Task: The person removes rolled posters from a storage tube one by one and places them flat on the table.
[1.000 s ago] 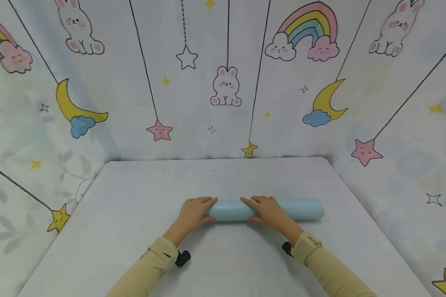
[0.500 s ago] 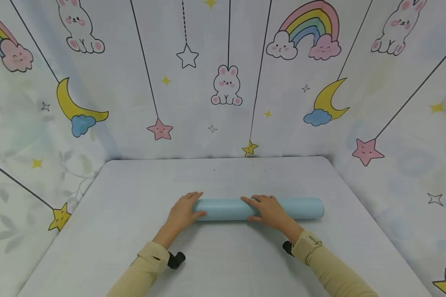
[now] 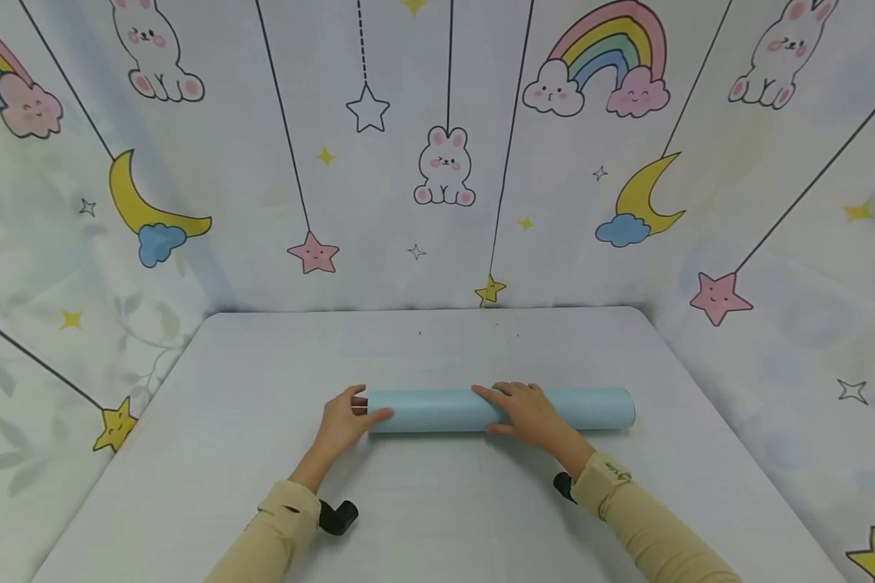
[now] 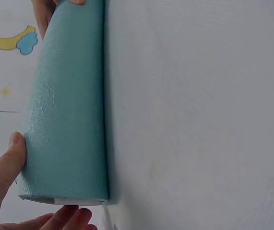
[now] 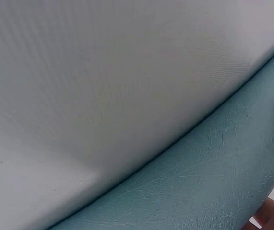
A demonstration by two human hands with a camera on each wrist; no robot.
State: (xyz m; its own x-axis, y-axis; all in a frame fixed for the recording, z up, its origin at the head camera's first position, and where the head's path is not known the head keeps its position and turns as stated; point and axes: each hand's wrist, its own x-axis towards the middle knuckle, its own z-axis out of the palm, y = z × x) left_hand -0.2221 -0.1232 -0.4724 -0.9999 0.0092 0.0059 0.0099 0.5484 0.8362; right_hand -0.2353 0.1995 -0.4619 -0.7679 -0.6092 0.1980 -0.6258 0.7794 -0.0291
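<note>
A light blue roll of smooth, finely creased sheet material (image 3: 430, 411) lies crosswise on the white table. At its left end is my left hand (image 3: 341, 421), its thumb touching the roll's side. The fingers (image 4: 74, 218) of that hand are bent loosely just beyond the end rim, where a pale inner edge shows. My right hand (image 3: 528, 413) holds the roll right of its middle, fingers over the top and thumb on the near side. Only part of the right hand shows in the right wrist view, beside the blue surface (image 5: 213, 167).
The white tabletop (image 3: 437, 502) extends around the roll. Behind and beside it hang walls of printed cloth (image 3: 379, 194) with rabbits, moons and stars. A black wrist device (image 3: 339, 518) sticks out from the left sleeve (image 3: 273, 526), another (image 3: 564, 487) from the right one.
My left hand has slid leftward along the roll to its left end, and its fingers have come off the top to beyond the rim. The right hand and the roll stay in place.
</note>
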